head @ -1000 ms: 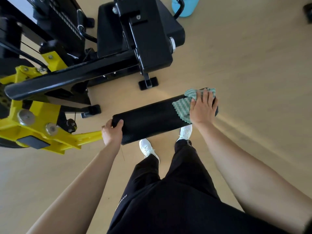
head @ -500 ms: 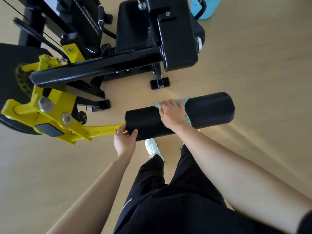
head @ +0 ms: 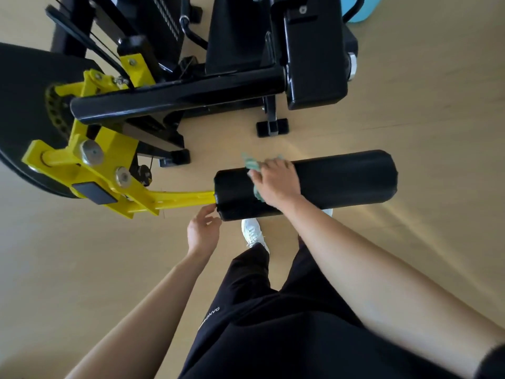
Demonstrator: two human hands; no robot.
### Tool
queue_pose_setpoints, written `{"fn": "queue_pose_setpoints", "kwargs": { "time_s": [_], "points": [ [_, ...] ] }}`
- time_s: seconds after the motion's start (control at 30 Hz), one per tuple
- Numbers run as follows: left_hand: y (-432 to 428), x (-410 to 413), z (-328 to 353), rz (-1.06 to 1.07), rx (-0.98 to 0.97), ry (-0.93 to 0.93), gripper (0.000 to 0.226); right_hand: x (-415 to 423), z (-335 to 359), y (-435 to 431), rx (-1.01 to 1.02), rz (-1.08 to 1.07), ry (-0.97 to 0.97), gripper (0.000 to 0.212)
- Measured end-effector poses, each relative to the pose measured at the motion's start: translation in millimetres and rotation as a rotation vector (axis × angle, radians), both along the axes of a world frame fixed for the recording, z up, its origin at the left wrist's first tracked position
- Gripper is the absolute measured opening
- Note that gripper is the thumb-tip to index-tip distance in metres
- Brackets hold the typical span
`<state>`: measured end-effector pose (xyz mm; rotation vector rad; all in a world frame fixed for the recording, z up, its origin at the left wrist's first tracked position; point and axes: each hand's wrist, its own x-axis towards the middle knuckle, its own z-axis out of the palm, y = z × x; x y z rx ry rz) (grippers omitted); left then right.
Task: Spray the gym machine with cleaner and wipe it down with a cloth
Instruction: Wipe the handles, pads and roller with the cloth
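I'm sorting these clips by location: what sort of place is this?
Probably a gym: a black-and-yellow weight machine with a padded roller, a cloth held against it, on a wood-look floor.

black pad (head: 341, 181), yellow arm (head: 177, 198), seemingly green cloth (head: 250, 163)

Right hand (head: 276, 183) slid the cloth (head: 250, 163) leftward along the roller pad (head: 344, 181) — left hand (head: 203, 231) loosened its grip.

**Wiping down the roller pad**

The right hand (head: 276, 184) holds a green cloth (head: 250, 163) against the black roller pad (head: 347, 181), toward the end fixed to the yellow arm (head: 175, 199). The left hand (head: 202, 233) sits just by that end, fingers (head: 209, 214) loosely curled, holding nothing
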<state>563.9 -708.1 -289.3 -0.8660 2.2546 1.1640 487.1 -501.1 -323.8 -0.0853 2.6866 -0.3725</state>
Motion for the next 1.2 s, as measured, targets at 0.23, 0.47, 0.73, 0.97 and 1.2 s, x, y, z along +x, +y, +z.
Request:
{"fn": "queue_pose_setpoints", "kwargs": {
  "time_s": [0.23,0.47,0.73,0.97,1.2],
  "points": [
    [17.6,-48.9,-8.1,-0.028,-0.042,0.095,0.04,14.5,8.9,155.8,0.338,-0.345,0.006,0.043],
    [32.6,-60.8,-13.0,-0.13,-0.201,0.047,0.054,17.3,3.7,203.5,0.368,-0.535,-0.08,0.039],
    [22.4,-53.1,-11.4,-0.162,-0.171,0.101,0.051,3.2,5.2,60.4,0.012,-0.091,-0.046,0.044],
    [17.2,-20.8,-7.7,-0.092,-0.134,0.176,0.04,2.4,9.3,-40.3,-0.15,0.171,-0.064,0.048],
    [7.3,-2.6,-2.3,-0.069,-0.115,0.115,0.033,22.9,15.1,-20.3,-0.039,0.188,0.031,0.05]
  ]
}}
